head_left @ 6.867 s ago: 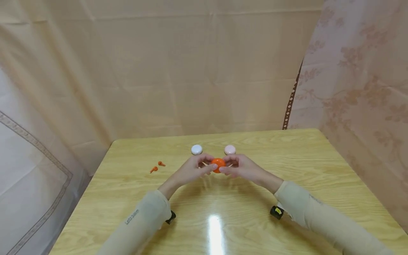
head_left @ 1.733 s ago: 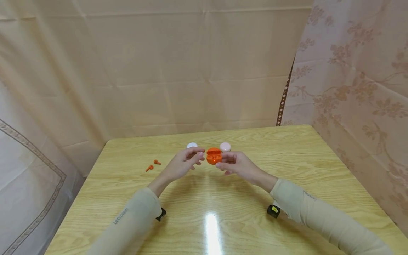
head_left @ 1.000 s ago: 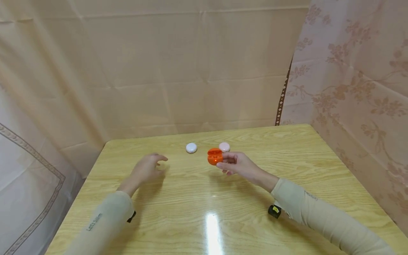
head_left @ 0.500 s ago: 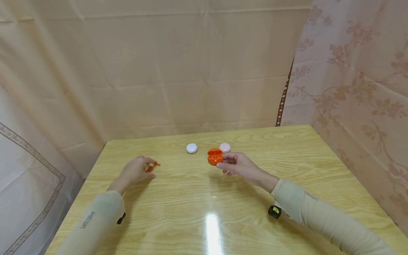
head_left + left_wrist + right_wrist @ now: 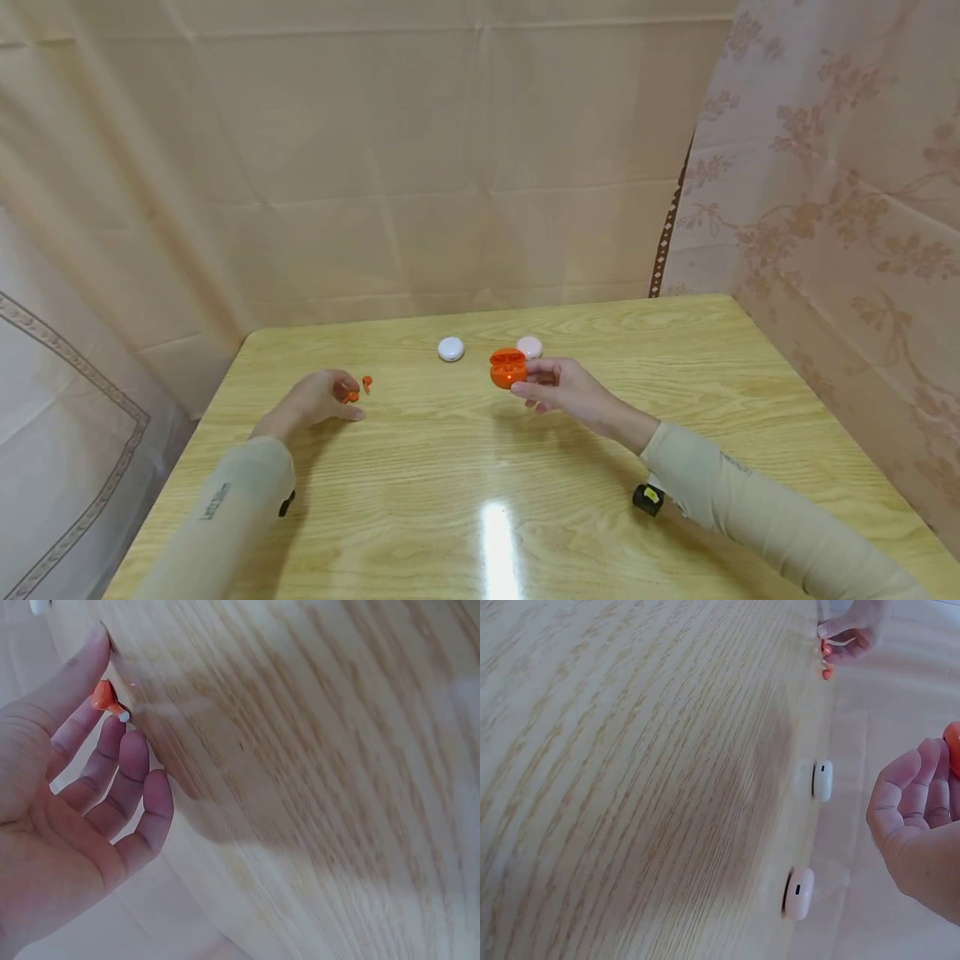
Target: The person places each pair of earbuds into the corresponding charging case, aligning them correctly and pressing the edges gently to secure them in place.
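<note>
My right hand (image 5: pixel 558 390) holds an orange earbud case (image 5: pixel 508 371) above the table by its right side, thumb in front. Its lid is up and the hollows inside look vacant. At the left, my left hand (image 5: pixel 318 398) is low over the table, fingers bent loosely around an orange earbud (image 5: pixel 352 397). Thumb and fingertips stand apart in the left wrist view, the earbud (image 5: pixel 105 697) showing between them; whether a finger touches it I cannot tell. A second orange earbud (image 5: pixel 367 382) lies just past the fingertips, stem toward me.
A white round case (image 5: pixel 451 349) and a pale pink round case (image 5: pixel 528 347), both closed, sit toward the back of the wooden table (image 5: pixel 420 483). The pink one is partly behind the orange case. Cloth curtains (image 5: pixel 465 167) hang behind and at both sides.
The orange case, closed at first, now has its lid up. My left hand has left it and moved left to the earbuds. The farther earbud has turned, its stem now toward me.
</note>
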`<state>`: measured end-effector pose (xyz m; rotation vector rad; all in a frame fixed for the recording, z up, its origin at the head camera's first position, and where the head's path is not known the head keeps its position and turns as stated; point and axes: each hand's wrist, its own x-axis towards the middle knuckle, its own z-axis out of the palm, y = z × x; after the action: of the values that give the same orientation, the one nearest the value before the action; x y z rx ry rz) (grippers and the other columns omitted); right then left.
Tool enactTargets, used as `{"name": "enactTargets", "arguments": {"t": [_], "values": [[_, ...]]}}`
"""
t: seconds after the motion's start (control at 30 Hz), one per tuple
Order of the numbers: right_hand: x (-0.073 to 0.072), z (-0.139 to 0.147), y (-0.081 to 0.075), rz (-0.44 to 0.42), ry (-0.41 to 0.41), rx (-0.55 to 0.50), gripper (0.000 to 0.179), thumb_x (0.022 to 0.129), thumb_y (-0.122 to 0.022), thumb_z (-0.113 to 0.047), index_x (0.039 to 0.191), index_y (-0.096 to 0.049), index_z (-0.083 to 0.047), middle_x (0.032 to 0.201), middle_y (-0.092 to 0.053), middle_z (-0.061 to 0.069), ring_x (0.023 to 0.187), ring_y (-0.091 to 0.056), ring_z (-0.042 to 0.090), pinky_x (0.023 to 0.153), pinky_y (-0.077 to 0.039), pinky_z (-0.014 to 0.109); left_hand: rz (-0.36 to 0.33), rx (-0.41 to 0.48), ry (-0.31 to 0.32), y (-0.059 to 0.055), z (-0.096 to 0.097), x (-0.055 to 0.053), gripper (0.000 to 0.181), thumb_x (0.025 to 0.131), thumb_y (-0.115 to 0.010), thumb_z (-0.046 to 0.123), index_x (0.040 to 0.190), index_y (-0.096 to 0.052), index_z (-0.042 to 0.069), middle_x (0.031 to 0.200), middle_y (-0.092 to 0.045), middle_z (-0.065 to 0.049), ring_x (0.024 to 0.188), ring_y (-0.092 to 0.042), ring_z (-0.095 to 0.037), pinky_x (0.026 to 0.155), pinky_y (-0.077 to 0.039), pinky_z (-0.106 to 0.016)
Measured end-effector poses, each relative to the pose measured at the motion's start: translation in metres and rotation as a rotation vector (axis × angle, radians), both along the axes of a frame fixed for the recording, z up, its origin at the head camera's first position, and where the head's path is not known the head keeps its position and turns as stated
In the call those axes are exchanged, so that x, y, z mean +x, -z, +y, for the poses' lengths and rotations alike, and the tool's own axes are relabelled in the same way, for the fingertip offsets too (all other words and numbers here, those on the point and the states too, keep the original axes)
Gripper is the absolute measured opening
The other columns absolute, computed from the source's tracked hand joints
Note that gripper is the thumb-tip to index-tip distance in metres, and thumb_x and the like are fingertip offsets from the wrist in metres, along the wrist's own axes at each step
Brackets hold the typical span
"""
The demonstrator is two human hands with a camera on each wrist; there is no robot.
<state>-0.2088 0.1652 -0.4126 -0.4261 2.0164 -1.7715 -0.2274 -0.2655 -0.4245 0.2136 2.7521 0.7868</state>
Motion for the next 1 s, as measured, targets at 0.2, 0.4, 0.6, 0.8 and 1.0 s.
{"name": "enactTargets", "arguments": {"t": [0.2,0.4,0.6,0.8,1.0], "values": [[0.0,0.001,0.001,0.007,-0.005,0.003,0.044,0.096,-0.074,-0.022,0.129,-0.06,0.003,0.108,-0.069,0.015,0.094,-0.065,0.04,0.086,-0.056,0.051,-0.058,0.042,-0.049,-0.001,0.0,0.003,0.044,0.078,-0.09,0.024,0.11,-0.067,0.005,0.095,-0.062,-0.006,0.09,-0.056,-0.023,0.084,-0.044,-0.042],[0.002,0.002,-0.002,0.012,-0.011,-0.007,0.042,0.097,-0.072,-0.021,0.128,-0.06,0.004,0.103,-0.071,0.007,0.091,-0.065,0.035,0.085,-0.057,0.049,-0.047,0.059,-0.04,-0.003,0.003,0.005,0.037,0.079,-0.089,0.019,0.104,-0.067,0.004,0.085,-0.058,-0.002,0.08,-0.052,-0.019,0.075,-0.041,-0.035],[-0.002,0.003,-0.008,-0.004,0.031,-0.039,0.04,0.096,-0.073,-0.022,0.126,-0.061,0.002,0.103,-0.072,0.007,0.09,-0.065,0.032,0.084,-0.057,0.044,-0.02,0.052,-0.022,-0.004,0.009,0.002,0.031,0.08,-0.088,0.016,0.099,-0.067,0.004,0.083,-0.059,-0.002,0.078,-0.052,-0.019,0.074,-0.042,-0.035],[-0.006,0.004,-0.01,-0.004,0.06,-0.071,0.039,0.094,-0.075,-0.023,0.123,-0.063,0.001,0.1,-0.073,0.007,0.084,-0.066,0.023,0.082,-0.058,0.039,-0.036,0.043,-0.036,-0.005,0.01,0.003,0.031,0.079,-0.089,0.016,0.097,-0.066,0.003,0.083,-0.058,-0.003,0.078,-0.052,-0.02,0.073,-0.041,-0.035],[-0.003,0.003,-0.009,-0.01,0.045,-0.066,0.039,0.095,-0.074,-0.02,0.124,-0.061,0.003,0.099,-0.073,0.007,0.083,-0.066,0.024,0.084,-0.057,0.043,-0.05,0.034,-0.028,-0.008,0.01,0.005,0.033,0.079,-0.089,0.016,0.099,-0.066,0.003,0.083,-0.057,-0.004,0.078,-0.052,-0.02,0.072,-0.04,-0.035]]}}
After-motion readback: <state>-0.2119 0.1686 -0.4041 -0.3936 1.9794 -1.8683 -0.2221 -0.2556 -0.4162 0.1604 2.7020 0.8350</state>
